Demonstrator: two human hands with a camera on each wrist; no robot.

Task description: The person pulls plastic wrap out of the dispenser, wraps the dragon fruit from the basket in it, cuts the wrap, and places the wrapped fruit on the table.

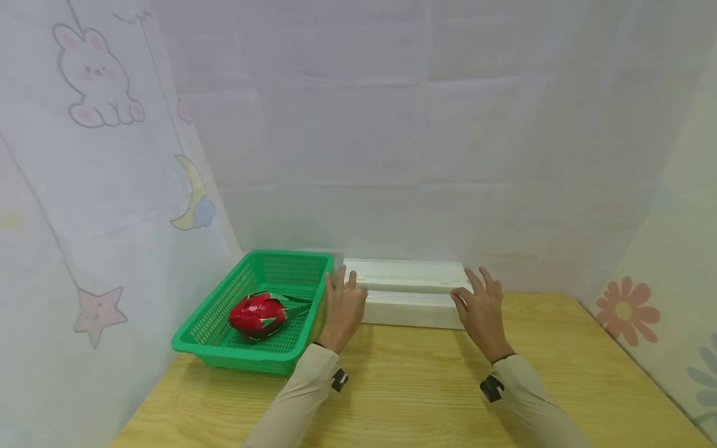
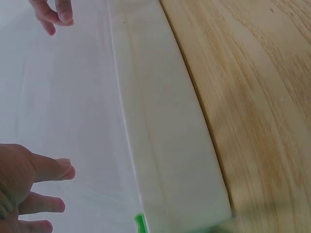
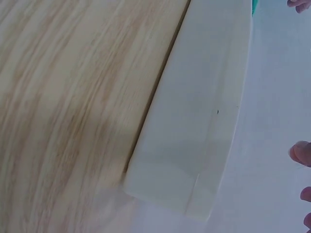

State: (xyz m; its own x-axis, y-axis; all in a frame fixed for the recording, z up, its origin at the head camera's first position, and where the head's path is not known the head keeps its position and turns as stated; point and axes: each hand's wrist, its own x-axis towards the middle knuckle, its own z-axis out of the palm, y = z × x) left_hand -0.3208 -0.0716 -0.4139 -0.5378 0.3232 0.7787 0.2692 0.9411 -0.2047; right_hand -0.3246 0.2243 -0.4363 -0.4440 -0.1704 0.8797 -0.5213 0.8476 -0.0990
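A long white box (image 1: 413,315) lies by the back wall, its lid (image 1: 406,272) tilted up behind the opening. At the left end my left hand (image 1: 346,311) pinches the lid's front edge between thumb and index finger, with the other fingers spread upward. My right hand (image 1: 483,311) pinches the right end of that edge in the same way. The left wrist view has the box's smooth front (image 2: 155,107) beside my left fingers (image 2: 51,170). In the right wrist view only the right fingertips (image 3: 302,154) show at the edge. The inside of the box is mostly hidden.
To the left stands a green mesh basket (image 1: 305,361) with a red, green-tipped dragon fruit (image 1: 257,316) inside. A wood-grain table (image 1: 403,386) bears both. White cloth walls (image 1: 392,137) with printed figures rise at the back and sides.
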